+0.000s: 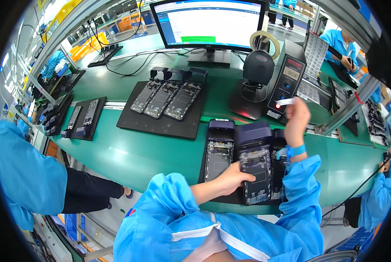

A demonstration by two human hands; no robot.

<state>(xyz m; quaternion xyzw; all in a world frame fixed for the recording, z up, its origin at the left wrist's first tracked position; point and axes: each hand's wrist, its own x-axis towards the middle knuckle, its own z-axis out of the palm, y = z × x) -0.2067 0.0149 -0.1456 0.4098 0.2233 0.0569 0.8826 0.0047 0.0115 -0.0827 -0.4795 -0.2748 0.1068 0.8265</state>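
My left hand [232, 179] is closed on the lower left side of an opened handheld device [255, 168], its thumb across the front. This device shows bare circuit boards and has a bulky dark purple top end. It is tilted up above two similar opened devices, one on its left [219, 150] and one partly hidden on its right [279, 150]. My right hand [298, 118] is raised in a pinch on a small white strip [285, 101], slightly blurred, in front of a dark control box [287, 78]. A blue wrist strap [297, 151] circles my right wrist.
Three more opened devices [165, 98] lie on a black mat [160, 126] to the left. Behind stand a scanner on a stand [257, 70], a tape roll [274, 43] and a monitor [208, 24]. A metal post [350, 107] rises at right. Co-workers in blue [27, 170] are on both sides.
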